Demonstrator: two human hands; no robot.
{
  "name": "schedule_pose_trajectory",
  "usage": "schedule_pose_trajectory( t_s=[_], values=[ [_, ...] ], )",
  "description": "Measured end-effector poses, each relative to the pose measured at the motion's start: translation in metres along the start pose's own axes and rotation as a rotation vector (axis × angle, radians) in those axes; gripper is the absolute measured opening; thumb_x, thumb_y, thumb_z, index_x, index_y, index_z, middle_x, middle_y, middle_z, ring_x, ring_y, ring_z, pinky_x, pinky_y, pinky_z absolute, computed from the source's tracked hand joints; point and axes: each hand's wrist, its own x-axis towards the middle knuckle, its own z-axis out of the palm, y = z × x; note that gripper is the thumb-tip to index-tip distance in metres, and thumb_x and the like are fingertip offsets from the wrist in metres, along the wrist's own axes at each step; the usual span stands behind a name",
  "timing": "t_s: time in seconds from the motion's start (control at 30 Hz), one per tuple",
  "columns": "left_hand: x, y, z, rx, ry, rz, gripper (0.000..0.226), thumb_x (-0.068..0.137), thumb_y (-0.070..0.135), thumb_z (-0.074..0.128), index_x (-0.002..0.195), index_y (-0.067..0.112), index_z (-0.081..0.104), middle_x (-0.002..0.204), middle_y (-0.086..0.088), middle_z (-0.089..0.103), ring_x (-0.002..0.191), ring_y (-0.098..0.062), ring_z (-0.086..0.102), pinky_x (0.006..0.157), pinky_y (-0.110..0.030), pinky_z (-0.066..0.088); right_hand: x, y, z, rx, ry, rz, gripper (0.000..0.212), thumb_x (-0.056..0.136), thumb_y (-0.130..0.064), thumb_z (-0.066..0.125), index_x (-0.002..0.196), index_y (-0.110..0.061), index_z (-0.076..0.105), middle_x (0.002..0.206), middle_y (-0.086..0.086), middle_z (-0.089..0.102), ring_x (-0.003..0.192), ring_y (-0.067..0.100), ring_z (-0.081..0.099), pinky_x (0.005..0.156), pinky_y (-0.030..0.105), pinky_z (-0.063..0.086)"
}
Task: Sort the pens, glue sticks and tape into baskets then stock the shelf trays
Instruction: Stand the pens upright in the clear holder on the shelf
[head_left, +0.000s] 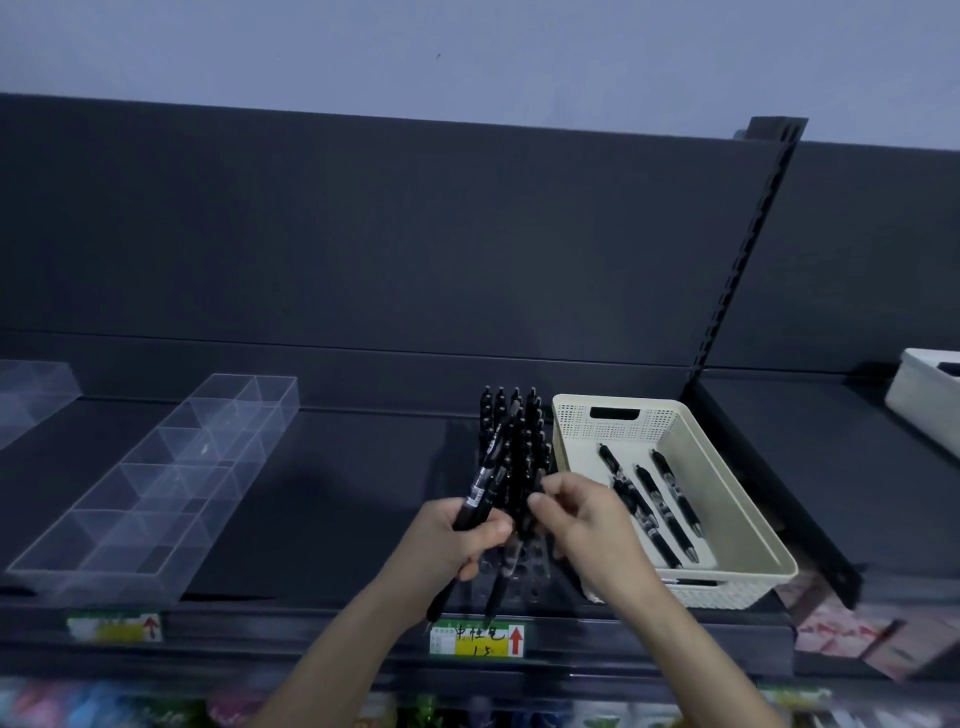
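Observation:
My left hand (457, 540) grips a small bunch of black pens (480, 493), their tips pointing down over the shelf edge. My right hand (576, 514) pinches one black pen (537, 486) just above a clear pen tray (519, 566) on the dark shelf. Several black pens (514, 431) stand upright in that tray, behind both hands. To the right sits a cream perforated basket (576, 421) with three black pens (660, 499) lying loose on its floor.
A clear divided tray (171, 483) stands at the left of the shelf, another clear tray (31, 389) at the far left. A white basket (924, 395) sits at the far right. A yellow price label (478, 639) marks the shelf's front edge.

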Motion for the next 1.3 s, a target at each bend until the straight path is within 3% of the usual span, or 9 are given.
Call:
schedule_pose_trajectory(
  t_s=[0.1, 0.23, 0.3, 0.43, 0.53, 0.63, 0.87, 1.13, 1.3],
  values=[
    [-0.001, -0.003, -0.007, 0.014, 0.093, -0.006, 0.024, 0.092, 0.024, 0.056, 0.081, 0.003, 0.063, 0.058, 0.003, 0.046, 0.047, -0.005, 0.038, 0.046, -0.017, 0.035, 0.008, 0.001, -0.022, -0.022, 0.195, -0.024, 0.020, 0.091, -0.012, 0.055, 0.073, -0.021, 0.056, 0.071, 0.005, 0.065, 0.069, 0.025, 0.062, 0.069, 0.042, 0.053],
    [-0.005, -0.010, -0.014, -0.021, 0.134, -0.033, 0.031, 0.097, 0.025, 0.044, 0.084, 0.006, 0.065, 0.070, -0.002, 0.049, 0.052, -0.008, 0.040, 0.049, -0.019, 0.036, 0.020, 0.005, -0.036, -0.084, 0.354, -0.051, 0.017, 0.090, -0.014, 0.056, 0.075, -0.024, 0.054, 0.073, 0.004, 0.067, 0.075, 0.026, 0.065, 0.075, 0.046, 0.054],
    [-0.006, -0.014, -0.015, 0.008, 0.133, -0.038, 0.025, 0.097, 0.018, 0.045, 0.090, 0.008, 0.066, 0.072, -0.003, 0.051, 0.054, -0.009, 0.043, 0.053, -0.020, 0.037, 0.023, 0.007, -0.032, -0.155, 0.349, -0.082, 0.005, 0.090, -0.016, 0.056, 0.086, -0.016, 0.058, 0.073, 0.002, 0.065, 0.072, 0.024, 0.063, 0.074, 0.039, 0.052],
    [-0.011, -0.018, -0.019, -0.016, 0.165, -0.017, 0.019, 0.095, 0.013, 0.048, 0.094, 0.009, 0.067, 0.076, -0.002, 0.056, 0.065, -0.012, 0.050, 0.061, -0.023, 0.042, 0.024, 0.016, -0.016, -0.326, 0.307, -0.142, 0.019, 0.092, -0.018, 0.054, 0.104, -0.003, 0.060, 0.076, 0.003, 0.061, 0.068, 0.017, 0.054, 0.065, 0.024, 0.037],
    [-0.017, -0.016, -0.022, -0.135, 0.146, -0.012, 0.020, 0.097, 0.014, 0.044, 0.099, 0.009, 0.063, 0.069, -0.005, 0.062, 0.060, -0.013, 0.056, 0.053, -0.024, 0.047, 0.024, 0.026, -0.005, -0.404, 0.245, -0.132, 0.023, 0.093, -0.021, 0.053, 0.109, -0.004, 0.058, 0.083, 0.008, 0.067, 0.070, 0.016, 0.054, 0.066, 0.023, 0.038],
    [-0.019, -0.016, -0.023, -0.109, 0.134, -0.005, 0.019, 0.098, 0.020, 0.043, 0.105, 0.014, 0.060, 0.060, -0.003, 0.061, 0.048, -0.012, 0.049, 0.047, -0.025, 0.042, 0.025, 0.030, 0.001, -0.424, 0.221, -0.108, 0.025, 0.092, -0.021, 0.055, 0.110, -0.005, 0.058, 0.086, 0.009, 0.069, 0.075, 0.020, 0.061, 0.071, 0.027, 0.046],
    [-0.016, -0.020, -0.024, -0.061, 0.111, 0.008, 0.023, 0.096, 0.011, 0.045, 0.111, 0.019, 0.062, 0.062, 0.004, 0.059, 0.052, -0.007, 0.046, 0.053, -0.020, 0.041, 0.029, 0.029, 0.004, -0.442, 0.206, -0.064, 0.023, 0.089, -0.019, 0.059, 0.108, -0.007, 0.058, 0.085, 0.007, 0.068, 0.071, 0.017, 0.056, 0.069, 0.024, 0.044],
    [-0.018, -0.021, -0.025, -0.069, 0.086, 0.002, 0.024, 0.095, 0.008, 0.048, 0.109, 0.021, 0.063, 0.064, 0.004, 0.060, 0.057, -0.007, 0.049, 0.059, -0.019, 0.044, 0.025, 0.029, 0.012, -0.432, 0.207, -0.063, 0.024, 0.089, -0.020, 0.061, 0.108, -0.008, 0.054, 0.091, 0.009, 0.069, 0.082, 0.023, 0.062, 0.074, 0.029, 0.047],
    [-0.019, -0.020, -0.026, -0.044, 0.077, 0.004, 0.020, 0.094, 0.006, 0.049, 0.100, 0.013, 0.066, 0.072, 0.003, 0.068, 0.055, -0.004, 0.051, 0.059, -0.015, 0.047, 0.016, 0.030, 0.011, -0.329, 0.224, -0.036, 0.033, 0.083, -0.019, 0.068, 0.111, -0.010, 0.053, 0.084, -0.002, 0.063, 0.077, 0.015, 0.060, 0.070, 0.016, 0.046]
  ],
)
